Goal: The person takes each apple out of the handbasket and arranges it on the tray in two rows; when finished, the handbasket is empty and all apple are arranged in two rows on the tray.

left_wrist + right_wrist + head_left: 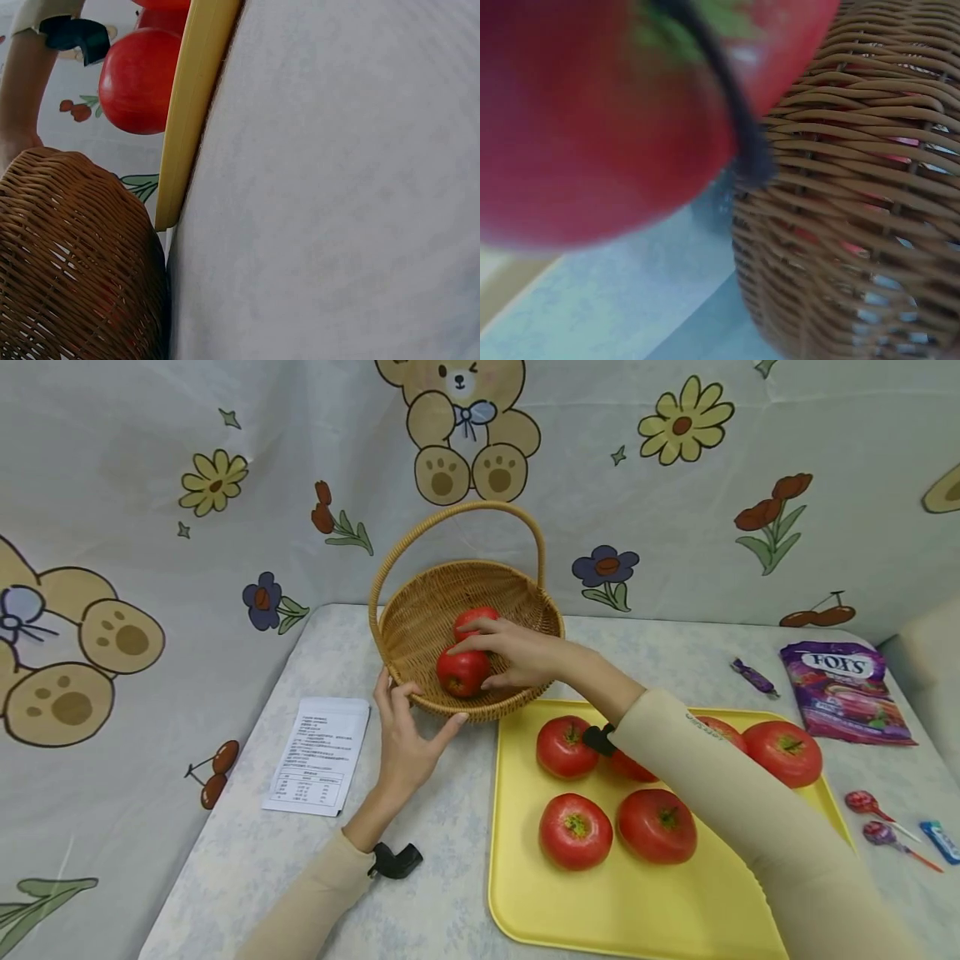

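Note:
A wicker basket (pixel 472 578) with a tall arched handle stands at the back of the table, tipped so its inside faces me. My left hand (pixel 405 747) holds its front left rim, thumb spread along the underside. Inside the basket, my right hand (pixel 521 653) grips a red apple (pixel 459 673) with fingers over its top and thumb at its right side. Behind it lies a second apple (pixel 476 617), partly covered by the fingers. The left wrist view shows the woven outside of the basket (pixel 71 255); neither wrist view shows its own hand clearly.
A yellow tray (pixel 555 910) holds several red apples (pixel 576 832), some hidden under the right sleeve. At right lie a purple candy bag (pixel 847 692), a wrapped candy (pixel 754 677), two lollipops (pixel 870 802) and a blue-wrapped sweet (pixel 941 842). A white printed packet (pixel 317 756) lies at left.

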`<state>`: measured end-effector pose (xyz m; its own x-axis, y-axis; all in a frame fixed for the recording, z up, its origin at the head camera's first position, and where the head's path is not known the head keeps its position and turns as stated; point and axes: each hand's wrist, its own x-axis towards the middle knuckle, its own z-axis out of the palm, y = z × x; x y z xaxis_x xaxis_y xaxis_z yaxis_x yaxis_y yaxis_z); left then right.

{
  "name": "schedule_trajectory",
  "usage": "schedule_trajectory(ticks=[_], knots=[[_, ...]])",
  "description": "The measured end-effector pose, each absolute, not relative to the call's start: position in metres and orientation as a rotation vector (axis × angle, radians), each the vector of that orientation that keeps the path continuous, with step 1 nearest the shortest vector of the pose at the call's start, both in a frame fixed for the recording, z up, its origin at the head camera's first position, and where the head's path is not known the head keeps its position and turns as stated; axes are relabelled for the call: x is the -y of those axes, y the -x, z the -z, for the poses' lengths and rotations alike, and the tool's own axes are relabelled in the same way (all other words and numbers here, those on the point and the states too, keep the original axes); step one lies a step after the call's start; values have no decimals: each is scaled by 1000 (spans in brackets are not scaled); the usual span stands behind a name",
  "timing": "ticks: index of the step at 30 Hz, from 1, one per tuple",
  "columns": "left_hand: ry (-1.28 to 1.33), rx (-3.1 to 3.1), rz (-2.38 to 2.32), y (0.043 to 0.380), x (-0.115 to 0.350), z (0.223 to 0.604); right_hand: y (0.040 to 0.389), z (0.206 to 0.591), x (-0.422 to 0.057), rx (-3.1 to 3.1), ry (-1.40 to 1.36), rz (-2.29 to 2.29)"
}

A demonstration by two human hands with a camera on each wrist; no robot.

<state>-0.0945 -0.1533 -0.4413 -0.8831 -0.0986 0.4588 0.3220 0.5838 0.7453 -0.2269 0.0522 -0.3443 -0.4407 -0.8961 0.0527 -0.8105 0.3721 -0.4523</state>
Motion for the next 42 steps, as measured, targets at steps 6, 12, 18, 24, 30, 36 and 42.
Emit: schedule_trajectory(ticks=[6,12,18,24,30,36,42], knots=[[149,2368,1247,95,152,442,234,347,-32,-2410,1465,484],[117,2384,1250,94,153,442,233,354,-19,-2340,1495,361],[122,2382,1245,94,153,442,232,359,-14,-2363,1491,318],[127,2381,1238,93,153,442,231,362,-11,-2395,1446,244],[140,2388,1229,93,152,441,229,363,-11,-2435,1434,177],[139,2389,1224,92,152,441,229,365,-8,-2466,1467,122],[132,2387,1233,91,153,440,230,363,-11,-2464,1460,190]])
